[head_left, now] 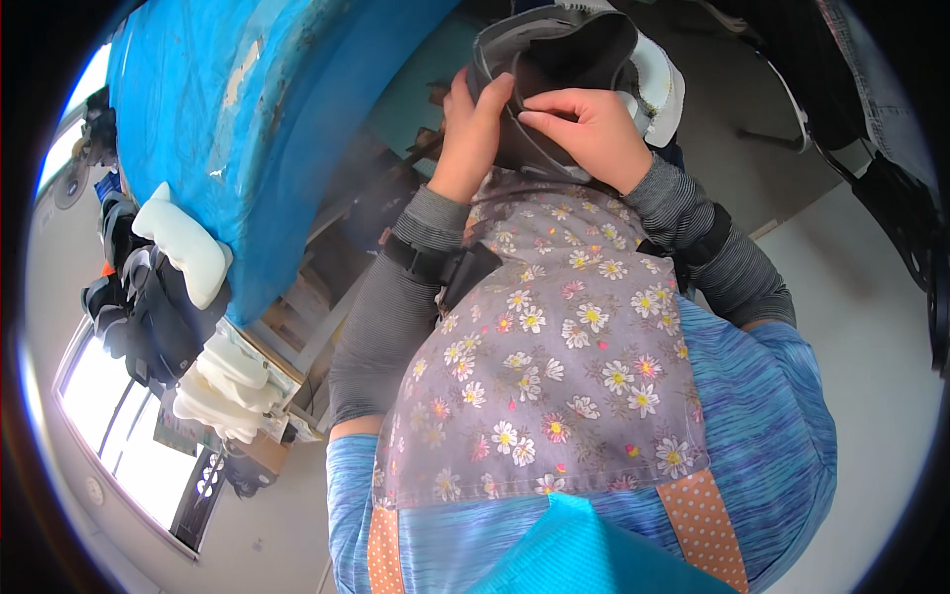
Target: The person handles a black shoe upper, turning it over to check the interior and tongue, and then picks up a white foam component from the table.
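- Straight out at twelve o'clock from the person working, I see a dark grey fabric piece (584,59), its mouth gaping, up beyond the top of the flowered apron (554,346).
- The left hand (469,141) is at the piece's eight o'clock, partly curled, thumb and fingers closed on its edge.
- The right hand (604,137) comes in from five o'clock, thumb and forefinger pinched nearly together at the rim's pale edging; from here I can't make out whether a thread is caught there too.
- The two thumbs are close to one another, not touching.
- A white piece with a stitched edge (665,89) is just beside the grey one, at its three o'clock.
- Over at ten o'clock, a wrinkled blue sheet (218,119) covers something bulky.
- Near its lower edge, towards nine, are a white padded shape (183,247) and a bunch of dark grey shapes (163,312).
- Stacked white shapes (233,386) are at eight o'clock.
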`<action>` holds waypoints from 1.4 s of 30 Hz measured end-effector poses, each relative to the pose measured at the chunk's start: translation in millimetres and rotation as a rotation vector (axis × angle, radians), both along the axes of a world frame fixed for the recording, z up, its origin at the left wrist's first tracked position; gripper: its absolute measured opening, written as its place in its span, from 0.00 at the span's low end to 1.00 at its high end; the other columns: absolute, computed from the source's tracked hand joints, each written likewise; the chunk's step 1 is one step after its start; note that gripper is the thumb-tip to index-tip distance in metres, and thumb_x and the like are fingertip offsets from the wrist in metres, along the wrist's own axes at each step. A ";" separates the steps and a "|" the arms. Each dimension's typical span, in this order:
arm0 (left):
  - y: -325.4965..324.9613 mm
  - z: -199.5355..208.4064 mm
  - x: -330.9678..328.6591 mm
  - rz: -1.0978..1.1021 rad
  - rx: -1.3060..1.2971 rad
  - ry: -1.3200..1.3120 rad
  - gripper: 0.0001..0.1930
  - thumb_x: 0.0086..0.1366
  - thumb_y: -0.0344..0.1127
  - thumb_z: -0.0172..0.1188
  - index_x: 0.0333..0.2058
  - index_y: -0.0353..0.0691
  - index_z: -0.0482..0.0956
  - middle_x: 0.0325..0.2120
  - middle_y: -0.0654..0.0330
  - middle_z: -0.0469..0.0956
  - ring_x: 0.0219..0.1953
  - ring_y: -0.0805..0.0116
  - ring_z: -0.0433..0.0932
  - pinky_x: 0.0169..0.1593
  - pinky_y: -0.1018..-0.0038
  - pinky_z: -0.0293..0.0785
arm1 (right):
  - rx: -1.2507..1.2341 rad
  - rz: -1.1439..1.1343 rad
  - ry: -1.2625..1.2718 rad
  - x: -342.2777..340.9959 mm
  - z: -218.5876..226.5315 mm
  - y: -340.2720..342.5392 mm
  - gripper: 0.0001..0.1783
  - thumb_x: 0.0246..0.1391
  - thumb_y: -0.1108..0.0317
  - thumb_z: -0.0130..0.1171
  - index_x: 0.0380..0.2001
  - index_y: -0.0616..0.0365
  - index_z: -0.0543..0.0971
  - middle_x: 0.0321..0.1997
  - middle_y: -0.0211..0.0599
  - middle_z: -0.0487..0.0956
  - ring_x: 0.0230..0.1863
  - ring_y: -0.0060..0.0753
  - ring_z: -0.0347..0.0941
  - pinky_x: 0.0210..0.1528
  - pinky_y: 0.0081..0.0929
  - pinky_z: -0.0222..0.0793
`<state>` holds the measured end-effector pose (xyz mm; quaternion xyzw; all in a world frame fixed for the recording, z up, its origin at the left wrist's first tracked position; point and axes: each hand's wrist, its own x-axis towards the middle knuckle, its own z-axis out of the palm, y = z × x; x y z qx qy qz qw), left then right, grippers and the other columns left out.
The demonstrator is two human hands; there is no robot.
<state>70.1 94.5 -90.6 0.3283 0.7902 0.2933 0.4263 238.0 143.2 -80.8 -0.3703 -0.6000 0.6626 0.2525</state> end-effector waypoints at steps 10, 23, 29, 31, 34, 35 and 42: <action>3.6 4.7 -7.0 0.045 0.034 -0.288 0.46 0.58 0.62 0.55 0.63 0.31 0.55 0.60 0.37 0.57 0.62 0.46 0.58 0.63 0.63 0.57 | -0.148 -0.211 -0.031 1.8 -13.9 -4.1 0.13 0.54 0.65 0.64 0.38 0.64 0.82 0.32 0.32 0.83 0.32 0.19 0.76 0.38 0.18 0.71; 10.1 13.0 2.9 -0.048 -0.002 0.008 0.49 0.57 0.66 0.53 0.63 0.29 0.54 0.58 0.36 0.57 0.59 0.45 0.64 0.60 0.63 0.63 | 0.133 -0.098 0.009 -2.3 10.1 -5.1 0.11 0.55 0.70 0.62 0.38 0.65 0.81 0.36 0.39 0.84 0.37 0.25 0.79 0.41 0.20 0.73; 11.3 16.9 0.4 -0.050 -0.032 -0.024 0.49 0.57 0.66 0.53 0.63 0.29 0.55 0.59 0.36 0.57 0.60 0.44 0.63 0.61 0.62 0.62 | 0.077 -0.106 0.015 -1.5 4.1 -7.1 0.10 0.55 0.71 0.62 0.39 0.65 0.82 0.37 0.37 0.84 0.38 0.22 0.78 0.43 0.19 0.72; 11.0 15.3 -1.4 -0.046 -0.038 -0.036 0.49 0.56 0.66 0.54 0.63 0.29 0.55 0.60 0.36 0.57 0.61 0.44 0.62 0.61 0.62 0.61 | 0.030 -0.118 0.018 -1.5 3.7 -7.4 0.10 0.55 0.71 0.62 0.39 0.65 0.82 0.37 0.36 0.84 0.38 0.21 0.78 0.43 0.19 0.72; 11.5 13.0 -5.1 -0.064 -0.012 -0.095 0.49 0.56 0.66 0.54 0.63 0.29 0.55 0.59 0.36 0.57 0.61 0.44 0.62 0.62 0.62 0.60 | -0.049 -0.148 -0.007 -1.2 5.4 -7.6 0.10 0.55 0.71 0.62 0.39 0.65 0.81 0.37 0.35 0.84 0.38 0.20 0.77 0.42 0.18 0.72; 10.9 12.7 -4.9 -0.062 -0.012 -0.094 0.49 0.56 0.66 0.54 0.63 0.29 0.55 0.59 0.36 0.57 0.61 0.44 0.62 0.62 0.62 0.60 | 0.002 -0.125 -0.008 -0.6 8.9 -8.2 0.10 0.55 0.71 0.62 0.39 0.66 0.81 0.37 0.35 0.84 0.38 0.20 0.77 0.42 0.18 0.72; 14.7 14.7 3.2 -0.087 0.000 0.073 0.48 0.57 0.66 0.53 0.63 0.29 0.55 0.58 0.34 0.58 0.58 0.41 0.64 0.60 0.61 0.63 | 0.166 -0.140 0.055 -0.3 6.6 -7.6 0.11 0.54 0.69 0.62 0.38 0.66 0.81 0.36 0.44 0.83 0.35 0.29 0.80 0.38 0.22 0.74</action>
